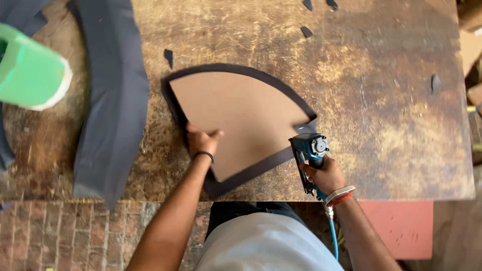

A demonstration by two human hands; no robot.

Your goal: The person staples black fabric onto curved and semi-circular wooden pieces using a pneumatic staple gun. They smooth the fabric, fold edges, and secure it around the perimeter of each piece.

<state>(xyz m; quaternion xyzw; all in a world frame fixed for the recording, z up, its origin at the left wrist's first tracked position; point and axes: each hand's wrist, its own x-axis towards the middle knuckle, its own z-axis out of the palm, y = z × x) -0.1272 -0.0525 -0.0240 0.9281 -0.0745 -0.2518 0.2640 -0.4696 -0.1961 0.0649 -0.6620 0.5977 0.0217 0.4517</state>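
The right hand (327, 175) grips a teal pneumatic staple gun (309, 150), its nose at the right corner of the fan-shaped brown board with dark fabric edging (236, 113). The left hand (202, 142) presses flat on that board's left edge, atop the worn wooden table (381, 90).

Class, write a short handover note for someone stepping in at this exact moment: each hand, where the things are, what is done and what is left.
Left hand: pressed flat on the fan-shaped board, holding it down on the worn wooden table.
Right hand: gripping the teal air stapler, its nose at the board's right corner.
Dark fabric is folded over the board's edges all round, showing as a border.
Done: fabric wrapped over the edges. Staples cannot be made out.
Left: fastening along the border, judging by the tool's position.
Nearby: a larger dark fabric piece at left, small offcuts on the table.
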